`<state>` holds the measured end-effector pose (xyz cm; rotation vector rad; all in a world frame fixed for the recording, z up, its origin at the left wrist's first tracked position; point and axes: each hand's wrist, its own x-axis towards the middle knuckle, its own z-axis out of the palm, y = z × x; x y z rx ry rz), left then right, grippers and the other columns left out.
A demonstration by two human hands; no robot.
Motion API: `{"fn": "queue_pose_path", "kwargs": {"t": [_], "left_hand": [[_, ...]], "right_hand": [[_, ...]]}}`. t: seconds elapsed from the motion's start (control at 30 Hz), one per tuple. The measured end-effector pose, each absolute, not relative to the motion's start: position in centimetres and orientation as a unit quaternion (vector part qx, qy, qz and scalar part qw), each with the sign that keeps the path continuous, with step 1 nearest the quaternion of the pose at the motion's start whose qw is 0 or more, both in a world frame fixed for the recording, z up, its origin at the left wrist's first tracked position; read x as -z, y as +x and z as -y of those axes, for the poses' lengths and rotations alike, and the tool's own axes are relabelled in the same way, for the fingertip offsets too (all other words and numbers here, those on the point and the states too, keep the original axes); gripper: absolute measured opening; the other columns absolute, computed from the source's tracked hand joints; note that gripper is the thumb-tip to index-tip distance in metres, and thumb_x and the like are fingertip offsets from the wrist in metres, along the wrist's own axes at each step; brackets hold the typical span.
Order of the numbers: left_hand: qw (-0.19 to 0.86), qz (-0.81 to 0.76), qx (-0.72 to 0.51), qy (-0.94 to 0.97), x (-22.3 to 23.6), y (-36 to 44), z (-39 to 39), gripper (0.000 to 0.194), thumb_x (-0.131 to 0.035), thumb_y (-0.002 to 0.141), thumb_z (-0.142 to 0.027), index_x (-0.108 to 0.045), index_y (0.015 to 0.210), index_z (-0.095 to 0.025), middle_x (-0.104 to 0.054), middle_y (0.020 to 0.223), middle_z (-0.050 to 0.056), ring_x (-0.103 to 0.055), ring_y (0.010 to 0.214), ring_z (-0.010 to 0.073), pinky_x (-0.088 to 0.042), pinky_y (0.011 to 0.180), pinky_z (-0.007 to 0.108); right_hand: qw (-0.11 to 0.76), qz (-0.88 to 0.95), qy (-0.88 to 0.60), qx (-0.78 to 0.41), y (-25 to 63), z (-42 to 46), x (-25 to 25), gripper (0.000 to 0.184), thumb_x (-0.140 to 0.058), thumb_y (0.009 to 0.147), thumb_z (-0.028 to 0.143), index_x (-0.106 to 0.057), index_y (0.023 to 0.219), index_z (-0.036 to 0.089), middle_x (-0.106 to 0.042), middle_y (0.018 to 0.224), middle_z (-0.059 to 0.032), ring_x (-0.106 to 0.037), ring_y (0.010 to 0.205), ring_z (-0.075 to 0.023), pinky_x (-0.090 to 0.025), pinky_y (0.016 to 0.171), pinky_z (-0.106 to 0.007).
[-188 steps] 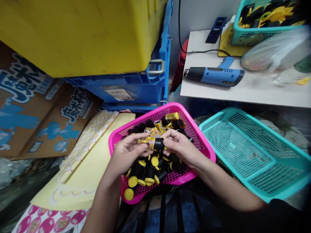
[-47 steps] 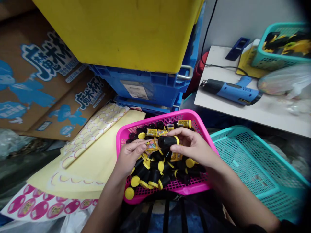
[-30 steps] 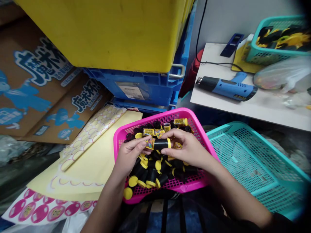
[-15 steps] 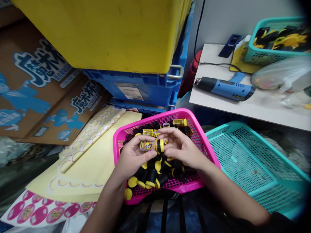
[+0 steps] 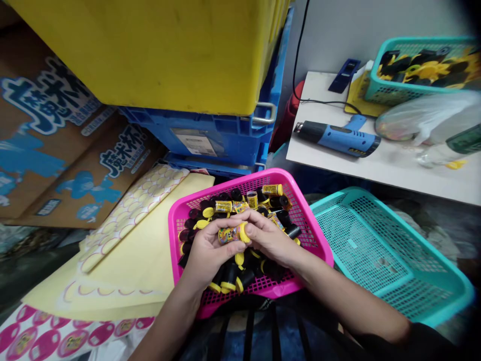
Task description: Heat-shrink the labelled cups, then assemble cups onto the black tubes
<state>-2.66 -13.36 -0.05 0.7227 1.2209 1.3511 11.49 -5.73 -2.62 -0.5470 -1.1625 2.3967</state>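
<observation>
A small cylinder (image 5: 230, 234) wrapped in a colourful yellow label, with a yellow cap (image 5: 244, 232) at one end, sits between my hands above the pink basket. My left hand (image 5: 210, 249) grips its labelled body. My right hand (image 5: 267, 238) pinches the capped end with its fingertips. Under my hands, a pink plastic mesh basket (image 5: 296, 210) holds a loose heap of black cylinders with yellow caps (image 5: 235, 278). Several labelled cylinders (image 5: 223, 206) lie toward its far side. My hands hide the middle of the heap.
A teal mesh basket (image 5: 387, 255) lies tilted to the right. Behind it, a white table (image 5: 391, 173) bears a blue heat gun (image 5: 336, 139), a plastic bag (image 5: 413, 123) and a teal basket (image 5: 409, 75) of black and yellow items. Sticker sheets (image 5: 124, 250) lie left, below stacked crates.
The small cylinder's black body, bare earlier, is now covered by the label, and its yellow cap faces my right hand. My view has shifted slightly.
</observation>
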Motion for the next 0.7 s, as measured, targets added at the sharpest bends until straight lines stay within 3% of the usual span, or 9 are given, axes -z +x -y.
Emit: {"fn": "queue_pose_path", "kwargs": {"t": [0.13, 0.3, 0.5, 0.6, 0.7], "left_hand": [[0.57, -0.492, -0.578, 0.313, -0.4, -2.6, 13.5, 0.029, -0.082, 0.072, -0.023, -0.07, 0.098, -0.023, -0.07, 0.121, 0.006, -0.072, 0.092, 0.0198, -0.062, 0.077, 0.029], [0.522, -0.53, -0.566, 0.356, -1.0, -2.8, 13.7, 0.031, -0.086, 0.066, -0.02, -0.074, 0.094, -0.023, -0.075, 0.103, 0.004, -0.071, 0.094, 0.019, -0.059, 0.08, 0.025], [0.489, -0.558, -0.567, 0.357, -0.4, -2.0, 14.0, 0.028, -0.085, 0.067, -0.024, -0.075, 0.094, -0.023, -0.075, 0.106, 0.006, -0.07, 0.1, 0.0231, -0.059, 0.085, 0.032], [0.48, -0.561, -0.572, 0.357, 0.0, -1.9, 14.1, 0.026, -0.084, 0.069, -0.028, -0.074, 0.093, -0.022, -0.075, 0.106, 0.006, -0.071, 0.093, 0.0214, -0.059, 0.077, 0.029], [0.437, -0.586, -0.581, 0.358, 0.2, -3.1, 14.2, 0.029, -0.084, 0.069, -0.028, -0.074, 0.095, -0.022, -0.075, 0.097, 0.003, -0.069, 0.07, 0.014, -0.058, 0.064, 0.023]], "right_hand": [[0.193, 0.369, -0.19, -0.889, 12.0, 5.5, 2.2, 0.052, -0.071, 0.081, 0.056, -0.056, 0.113, 0.018, -0.06, 0.093, -0.0022, -0.059, 0.074, -0.0078, -0.052, 0.072, -0.021], [0.192, 0.366, -0.185, -0.892, 12.0, 5.7, 2.0, 0.055, -0.079, 0.075, 0.049, -0.058, 0.116, 0.019, -0.058, 0.109, -0.0052, -0.059, 0.092, -0.0102, -0.05, 0.08, -0.02], [0.198, 0.394, -0.204, -0.874, 11.6, 6.0, 2.9, 0.054, -0.078, 0.075, 0.054, -0.057, 0.109, 0.018, -0.059, 0.098, -0.0025, -0.058, 0.082, -0.0089, -0.049, 0.075, -0.021], [0.181, 0.449, -0.21, -0.849, 11.6, 5.8, 2.7, 0.052, -0.071, 0.08, 0.057, -0.057, 0.11, 0.018, -0.06, 0.093, -0.0022, -0.058, 0.08, -0.0094, -0.049, 0.075, -0.023], [0.179, 0.535, -0.222, -0.795, 11.9, 4.8, 1.9, 0.051, -0.065, 0.084, 0.059, -0.059, 0.11, 0.016, -0.061, 0.094, -0.0034, -0.058, 0.082, -0.0108, -0.049, 0.075, -0.024]]}}
